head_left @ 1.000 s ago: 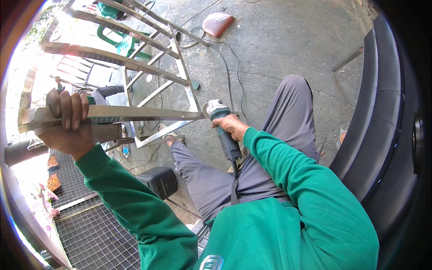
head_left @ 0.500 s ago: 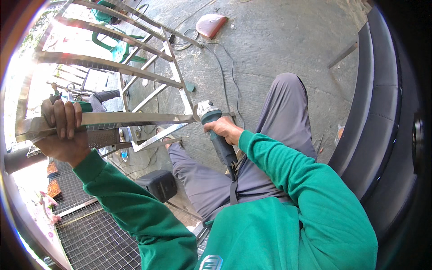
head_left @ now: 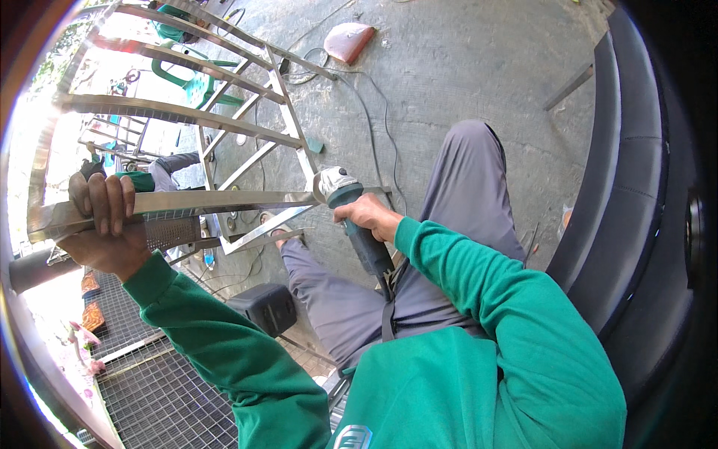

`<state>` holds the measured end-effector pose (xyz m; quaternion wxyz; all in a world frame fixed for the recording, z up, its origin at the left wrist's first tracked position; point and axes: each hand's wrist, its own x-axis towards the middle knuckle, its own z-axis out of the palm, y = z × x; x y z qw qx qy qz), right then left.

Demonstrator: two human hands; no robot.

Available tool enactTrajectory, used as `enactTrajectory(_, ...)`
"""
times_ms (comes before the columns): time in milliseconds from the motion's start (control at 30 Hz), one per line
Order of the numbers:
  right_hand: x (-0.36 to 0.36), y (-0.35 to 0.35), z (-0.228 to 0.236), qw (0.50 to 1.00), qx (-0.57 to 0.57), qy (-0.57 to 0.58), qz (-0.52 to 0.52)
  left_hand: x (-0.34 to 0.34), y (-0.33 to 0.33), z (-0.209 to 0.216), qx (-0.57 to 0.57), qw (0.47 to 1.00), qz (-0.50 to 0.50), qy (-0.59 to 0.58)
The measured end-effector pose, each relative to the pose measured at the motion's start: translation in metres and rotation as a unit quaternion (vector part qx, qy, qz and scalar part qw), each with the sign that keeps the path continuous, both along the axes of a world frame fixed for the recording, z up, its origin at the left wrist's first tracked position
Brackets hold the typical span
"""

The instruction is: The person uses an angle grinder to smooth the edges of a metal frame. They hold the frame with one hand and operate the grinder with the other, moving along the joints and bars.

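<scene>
Silvery metal forms the smooth, squared bar [head_left: 217, 200] at left, clasped near its left end by the left hand [head_left: 102, 206]. Wrapped round the grinder's [head_left: 369, 251] rounded plastic body, the right hand [head_left: 372, 215] has just eased it slightly left, bringing the disc [head_left: 319, 187] to the bar's right end; contact is unclear.

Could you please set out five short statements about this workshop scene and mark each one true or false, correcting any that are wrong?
1. The right hand grips an angle grinder. True.
2. The left hand hangs free. False: it is closed around a metal bar.
3. The grinder's head sits beside the left hand. False: the grinder's head is at the bar's other end, on the right in the picture.
4. A cable lies on the grey floor. True.
5. The plastic chair is white. False: the plastic chair is green.
</scene>
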<state>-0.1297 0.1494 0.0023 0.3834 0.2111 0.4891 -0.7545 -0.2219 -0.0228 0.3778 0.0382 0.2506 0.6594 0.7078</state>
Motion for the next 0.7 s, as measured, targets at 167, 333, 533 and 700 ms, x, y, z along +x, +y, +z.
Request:
enactTrajectory(167, -0.001, 0.001, 0.003, 1.000, 0.014, -0.016, -0.015, -0.002, 0.000, 0.001, -0.009, 0.999, -0.043, 0.008)
enactTrajectory(333, 0.001, 0.001, 0.006, 0.999, -0.033, 0.029, 0.006, -0.001, 0.000, -0.001, -0.002, 1.000, -0.021, 0.007)
enactTrajectory(533, -0.002, 0.006, 0.012, 1.000, 0.012, -0.017, -0.002, -0.002, 0.000, 0.001, -0.005, 1.000, -0.019, 0.016)
enactTrajectory(700, 0.000, 0.004, 0.013, 0.998, -0.052, 0.033, 0.008, -0.001, -0.001, 0.000, -0.008, 0.999, -0.029, 0.012)
